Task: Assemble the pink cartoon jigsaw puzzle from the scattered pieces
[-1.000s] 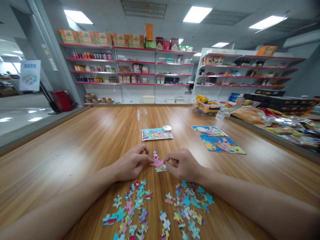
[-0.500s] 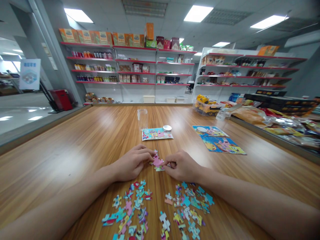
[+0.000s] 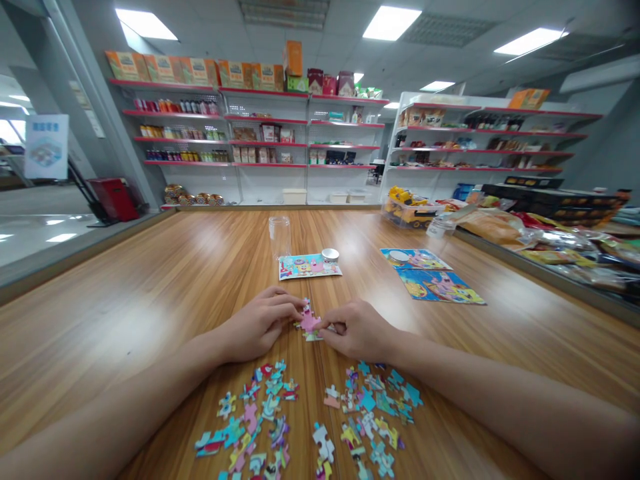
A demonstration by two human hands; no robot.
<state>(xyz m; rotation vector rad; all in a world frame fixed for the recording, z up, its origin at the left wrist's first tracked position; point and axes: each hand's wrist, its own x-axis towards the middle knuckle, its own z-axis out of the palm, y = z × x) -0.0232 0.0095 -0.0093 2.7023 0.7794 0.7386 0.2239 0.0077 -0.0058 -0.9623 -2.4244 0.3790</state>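
Observation:
My left hand (image 3: 260, 325) and my right hand (image 3: 356, 329) meet over a small cluster of joined pink jigsaw pieces (image 3: 309, 322) on the wooden table (image 3: 165, 287). Fingertips of both hands pinch that cluster from either side. Several loose colourful puzzle pieces lie nearer to me in a left heap (image 3: 255, 420) and a right heap (image 3: 373, 413). A small cartoon picture card (image 3: 307, 266) lies just beyond the hands.
A clear plastic jar (image 3: 279, 236) stands behind the card, its white lid (image 3: 330, 254) on the card's right corner. Two more picture cards (image 3: 430, 283) lie to the right. Packaged goods (image 3: 530, 240) line the table's right edge; store shelves (image 3: 250, 140) stand behind.
The fingers of both hands have closed in tighter on the pink cluster. The view has shifted slightly; the loose heaps have not moved.

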